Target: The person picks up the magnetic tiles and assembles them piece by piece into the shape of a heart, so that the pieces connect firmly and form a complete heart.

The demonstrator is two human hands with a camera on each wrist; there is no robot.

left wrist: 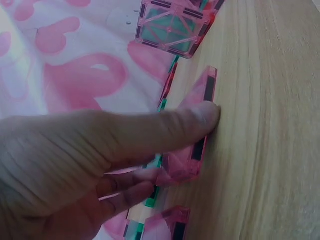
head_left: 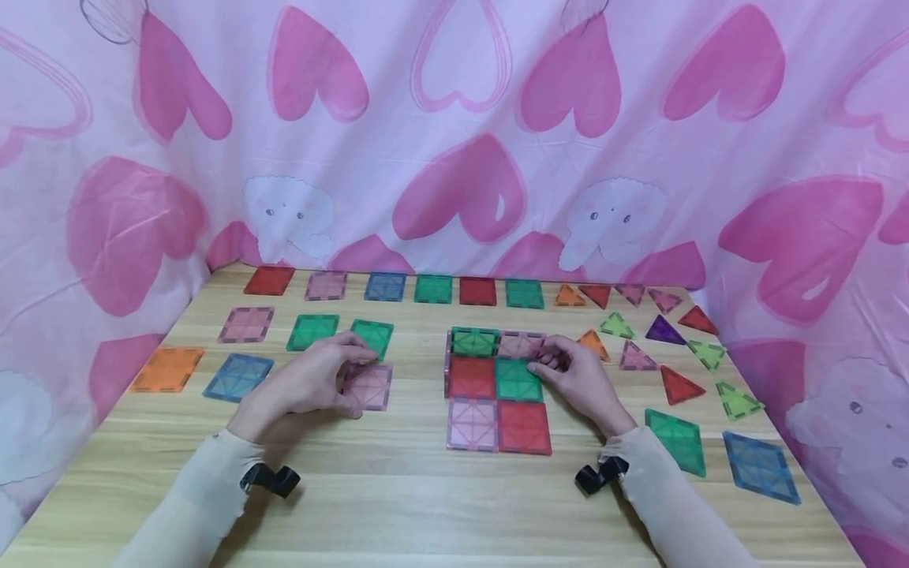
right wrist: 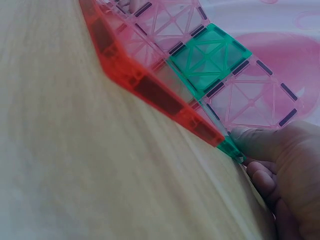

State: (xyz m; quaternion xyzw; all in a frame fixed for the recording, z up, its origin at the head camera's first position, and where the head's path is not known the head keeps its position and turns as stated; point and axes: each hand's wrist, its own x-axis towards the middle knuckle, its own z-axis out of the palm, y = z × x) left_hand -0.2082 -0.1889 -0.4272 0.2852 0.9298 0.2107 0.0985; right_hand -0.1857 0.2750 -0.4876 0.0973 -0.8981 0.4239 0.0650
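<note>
With thumb and fingers, my left hand (head_left: pixel 312 377) pinches a pink square magnetic tile (head_left: pixel 369 388); the left wrist view shows the thumb along its near edge. My right hand (head_left: pixel 578 379) grips the right end of an upright pink square tile (head_left: pixel 520 345) at the corner of a joined build. Beside that tile stands an upright green tile (head_left: pixel 474 341). Flat in front lie a red tile (head_left: pixel 472 379), a green tile (head_left: pixel 518 380), a pink tile (head_left: pixel 472 424) and a red tile (head_left: pixel 524 427). Another pink tile (head_left: pixel 447 367) stands along the left edge.
Square tiles lie in a row at the back, among them a blue one (head_left: pixel 386 286). An orange tile (head_left: pixel 168 370) and others lie on the left. Several small triangles, one purple (head_left: pixel 664 330), are at back right. Green (head_left: pixel 676 442) and blue (head_left: pixel 762 467) squares lie near the right sleeve.
</note>
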